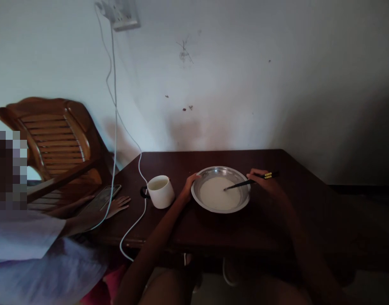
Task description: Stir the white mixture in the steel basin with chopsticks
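Though dim indoors, bowl (217, 173) on dark table (213, 231)

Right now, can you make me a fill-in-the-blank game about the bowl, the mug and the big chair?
1. The camera wearer's ____ hand holds the chopsticks.
2. From the wearer's view, the mug stands on the ____ side of the bowl.
3. The mug's handle is coloured ____.
4. The slatted brown chair looks made of ____.

Missing words: right; left; black; wood.
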The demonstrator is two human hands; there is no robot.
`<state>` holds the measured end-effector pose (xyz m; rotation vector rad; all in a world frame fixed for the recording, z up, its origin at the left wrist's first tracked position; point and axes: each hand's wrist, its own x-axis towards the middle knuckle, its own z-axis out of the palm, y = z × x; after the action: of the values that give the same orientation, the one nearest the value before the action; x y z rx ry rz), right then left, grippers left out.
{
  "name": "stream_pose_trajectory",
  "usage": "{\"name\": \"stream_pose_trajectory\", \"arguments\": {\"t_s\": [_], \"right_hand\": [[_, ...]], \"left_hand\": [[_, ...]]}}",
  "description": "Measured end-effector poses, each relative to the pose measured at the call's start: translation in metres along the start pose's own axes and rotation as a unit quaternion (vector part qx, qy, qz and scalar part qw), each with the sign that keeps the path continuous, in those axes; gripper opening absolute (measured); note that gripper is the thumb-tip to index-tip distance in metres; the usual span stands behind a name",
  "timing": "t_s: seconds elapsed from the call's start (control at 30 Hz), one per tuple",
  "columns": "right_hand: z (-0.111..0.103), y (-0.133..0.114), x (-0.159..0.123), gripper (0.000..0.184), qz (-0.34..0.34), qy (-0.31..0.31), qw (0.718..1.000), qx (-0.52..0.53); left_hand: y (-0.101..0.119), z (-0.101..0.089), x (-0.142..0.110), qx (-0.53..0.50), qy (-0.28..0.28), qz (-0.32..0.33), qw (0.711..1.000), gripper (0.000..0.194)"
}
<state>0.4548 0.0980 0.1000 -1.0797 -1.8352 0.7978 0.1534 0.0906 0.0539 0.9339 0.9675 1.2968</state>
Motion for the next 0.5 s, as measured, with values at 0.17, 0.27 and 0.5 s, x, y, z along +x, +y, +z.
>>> {"name": "stream_pose_trajectory", "arguments": {"t_s": [0.17, 0.27, 0.5], "right_hand": [[0.0056, -0.0052, -0.0012, 0.032, -0.05, -0.054, 0.997, -0.022], [0.0054, -0.0024, 0.0005, 0.034, -0.035, 0.012, 0.999, -0.034], [0.0049, -0.002, -0.0009, 0.029, -0.031, -0.067, 0.997, -0.011]], "left_hand": [[-0.0006, -0.0006, 0.0012, -0.008, 0.006, -0.002, 1.0, 0.025], [-0.0026, -0.002, 0.0023, -0.01, -0.002, -0.007, 1.0, 0.031], [-0.0042, -0.0041, 0.0027, -0.004, 0.005, -0.002, 1.0, 0.034]]}}
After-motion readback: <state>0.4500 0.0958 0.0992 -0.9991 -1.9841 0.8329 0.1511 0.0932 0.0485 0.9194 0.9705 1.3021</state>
